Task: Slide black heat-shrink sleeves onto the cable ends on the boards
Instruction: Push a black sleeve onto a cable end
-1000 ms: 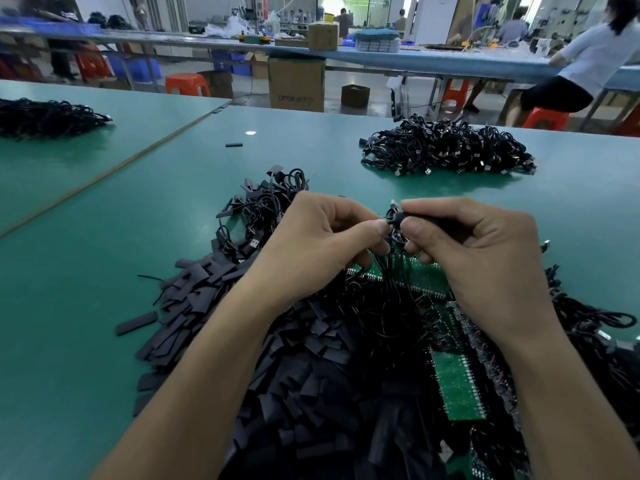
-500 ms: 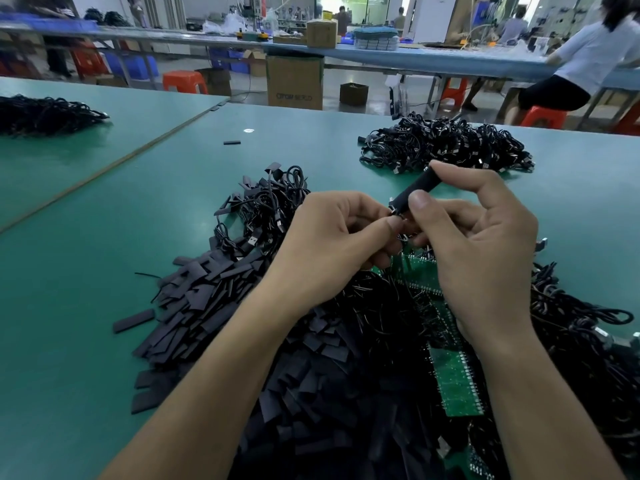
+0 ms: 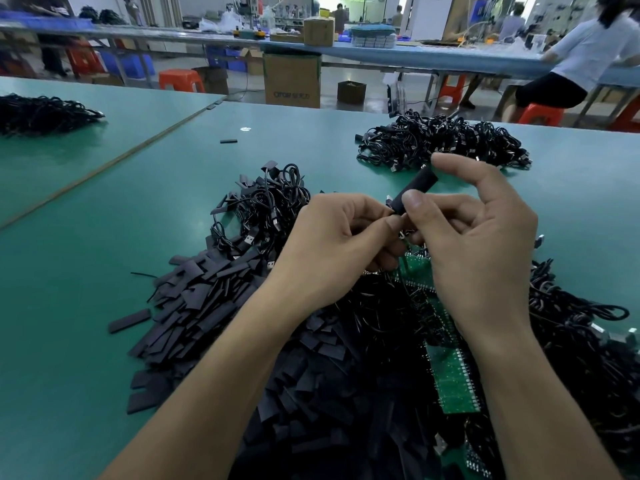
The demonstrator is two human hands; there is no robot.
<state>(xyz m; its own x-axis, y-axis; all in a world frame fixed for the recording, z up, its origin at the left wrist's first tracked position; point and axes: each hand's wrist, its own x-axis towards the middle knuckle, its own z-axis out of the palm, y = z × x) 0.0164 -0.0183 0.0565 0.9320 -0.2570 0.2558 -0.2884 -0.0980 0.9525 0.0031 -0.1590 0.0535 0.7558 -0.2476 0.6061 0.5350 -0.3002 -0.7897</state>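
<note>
My right hand (image 3: pixel 481 251) pinches a black heat-shrink sleeve (image 3: pixel 414 192) between thumb and forefinger, the sleeve tilted up to the right. My left hand (image 3: pixel 332 247) pinches a thin cable end right at the sleeve's lower mouth. Both hands hover over a green circuit board (image 3: pixel 450 375) with black cables attached. A big heap of flat black sleeves (image 3: pixel 214 306) spreads on the green table in front of me and to the left.
A pile of black USB cables (image 3: pixel 443 143) lies at the back right, another cable pile (image 3: pixel 41 112) far left. Tangled cables (image 3: pixel 588 341) crowd the right side. One loose sleeve (image 3: pixel 228 141) lies far back. A person sits at the bench behind.
My right hand has risen and turned the sleeve from lying low between the fingers to pointing up and right. The left hand keeps its pinch at the sleeve's lower end.
</note>
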